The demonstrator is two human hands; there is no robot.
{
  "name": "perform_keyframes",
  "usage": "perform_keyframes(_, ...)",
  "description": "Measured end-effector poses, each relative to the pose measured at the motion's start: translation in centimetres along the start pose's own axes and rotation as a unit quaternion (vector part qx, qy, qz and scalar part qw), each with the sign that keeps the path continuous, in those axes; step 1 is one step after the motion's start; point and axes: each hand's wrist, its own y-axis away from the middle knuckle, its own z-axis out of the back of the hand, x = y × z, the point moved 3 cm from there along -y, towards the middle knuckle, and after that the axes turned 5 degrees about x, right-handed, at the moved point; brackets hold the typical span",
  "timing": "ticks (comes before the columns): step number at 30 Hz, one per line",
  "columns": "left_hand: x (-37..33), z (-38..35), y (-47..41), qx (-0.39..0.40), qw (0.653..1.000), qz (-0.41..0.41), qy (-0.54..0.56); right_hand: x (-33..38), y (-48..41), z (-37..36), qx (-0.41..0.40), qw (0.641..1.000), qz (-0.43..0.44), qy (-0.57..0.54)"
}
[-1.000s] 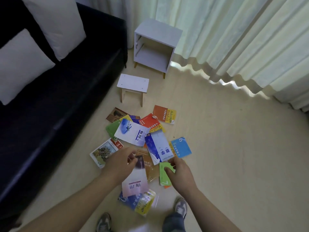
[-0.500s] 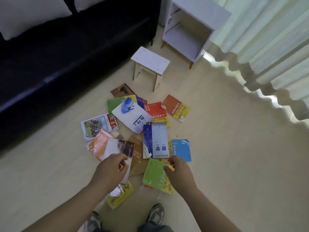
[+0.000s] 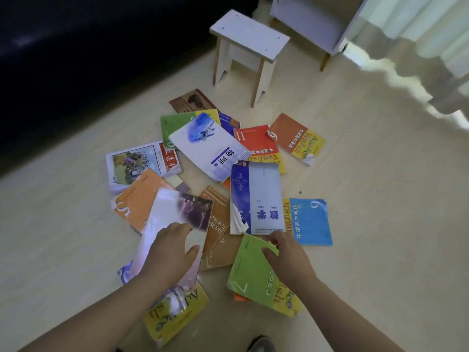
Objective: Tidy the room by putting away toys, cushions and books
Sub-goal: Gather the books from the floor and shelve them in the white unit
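Left hand [image 3: 172, 252]: grip flat, fingers spread, on pale lightning book [image 3: 182, 212]. Right hand [image 3: 286, 255]: grip curled over top edge of green book [image 3: 250, 273]. Both in heap on floor [image 3: 380, 199]. Slide together, square edges, lift as pile.

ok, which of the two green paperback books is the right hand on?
The green-and-yellow paperback marked 7, nearest the person: the right hand grips its top edge. The other green paperback lies by the white wooden stool, untouched.
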Motion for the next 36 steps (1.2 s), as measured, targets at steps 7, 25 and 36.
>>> perform_keyframes(7,7.7,-11.9,-9.3,0.021,0.999,-0.003,-0.029,-3.2,-10.7,-10.7,0.029,0.993,0.09,0.066)
perform_keyframes(25,14.5,-15.4,-13.8,0.01,0.999,-0.033,-0.006,-4.2,-15.8,-17.2,0.021,0.982,0.117,0.146)
perform_keyframes(36,21.5,-14.0,-15.9,-0.063,0.997,0.038,0.0,-3.3,-20.1,-19.0,0.009,0.99,0.017,0.142)
